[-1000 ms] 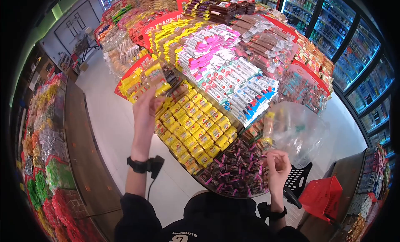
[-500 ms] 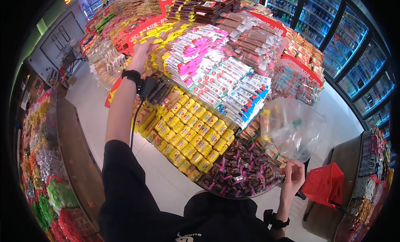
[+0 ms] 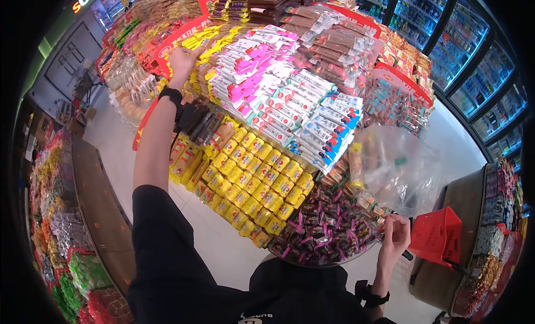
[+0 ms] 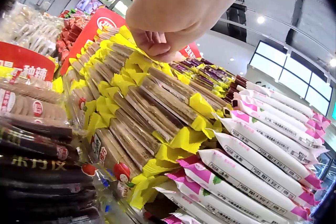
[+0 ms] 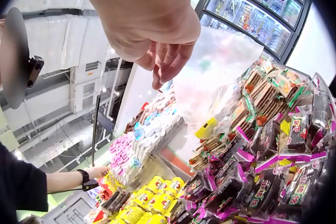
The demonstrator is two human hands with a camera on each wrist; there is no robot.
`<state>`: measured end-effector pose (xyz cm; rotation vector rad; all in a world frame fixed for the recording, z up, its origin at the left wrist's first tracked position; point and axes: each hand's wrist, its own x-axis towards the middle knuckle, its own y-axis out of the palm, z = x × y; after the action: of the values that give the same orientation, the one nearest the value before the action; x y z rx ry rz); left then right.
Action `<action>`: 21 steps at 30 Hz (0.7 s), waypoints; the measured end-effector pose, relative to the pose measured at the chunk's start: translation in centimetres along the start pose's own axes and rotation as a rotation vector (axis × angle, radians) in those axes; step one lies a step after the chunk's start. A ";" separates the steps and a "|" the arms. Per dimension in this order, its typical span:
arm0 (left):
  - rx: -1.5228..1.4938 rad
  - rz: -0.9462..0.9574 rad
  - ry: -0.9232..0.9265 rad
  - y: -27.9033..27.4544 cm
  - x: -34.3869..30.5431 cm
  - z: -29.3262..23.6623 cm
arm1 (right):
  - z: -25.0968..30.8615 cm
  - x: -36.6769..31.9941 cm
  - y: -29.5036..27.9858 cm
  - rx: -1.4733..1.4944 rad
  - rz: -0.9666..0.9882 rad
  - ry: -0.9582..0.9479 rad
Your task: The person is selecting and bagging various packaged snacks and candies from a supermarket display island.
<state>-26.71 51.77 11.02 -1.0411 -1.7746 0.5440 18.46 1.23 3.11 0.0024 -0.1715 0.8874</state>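
Note:
My left hand reaches to the far left of the display, its fingers curled at the yellow wrapper ends of the brown snack packets. In the left wrist view it pinches the top of that pile, the fingertips partly hidden. White-and-pink sticks lie beside the pile. Low at the display's right edge, my right hand has thumb and fingers brought together and holds a clear plastic bag, spread out beyond it with a yellow-ended packet inside. Dark candies with pink wrapper ends lie beside this hand.
Rows of yellow packs fill the display's near left. A red basket stands at the right beside a brown counter. Glass-door fridges line the right, and another candy stand runs along the left.
My left hand has moved forward over the display to the yellow-ended packets, and the arm has straightened. My right hand has shifted right and slightly lower in the head view.

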 end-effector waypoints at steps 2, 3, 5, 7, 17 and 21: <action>-0.021 -0.242 0.128 0.7 -0.1 0.6 | -0.1 0.3 -0.1 -0.012 0.009 -0.009; -0.071 -0.296 0.136 0.3 -0.5 0.3 | -0.2 0.4 -0.2 -0.018 0.012 -0.012; -0.271 -0.272 0.073 -1.3 -2.6 -1.8 | -0.1 0.7 -0.3 -0.004 0.001 -0.015; -0.520 -0.199 0.044 -3.4 -6.1 -3.7 | 0.0 1.1 -0.6 0.000 -0.014 -0.029; -0.483 -0.249 0.266 -13.2 -29.0 -10.9 | -1.8 8.2 -6.2 -0.036 -0.430 -0.337; -0.231 -0.125 0.298 -14.7 -37.4 -13.8 | -2.8 12.5 -6.5 -0.219 0.031 -0.224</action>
<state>-14.20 11.23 8.56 -1.0961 -1.6464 0.1001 31.58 6.98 2.63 -0.1058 -0.4784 0.8948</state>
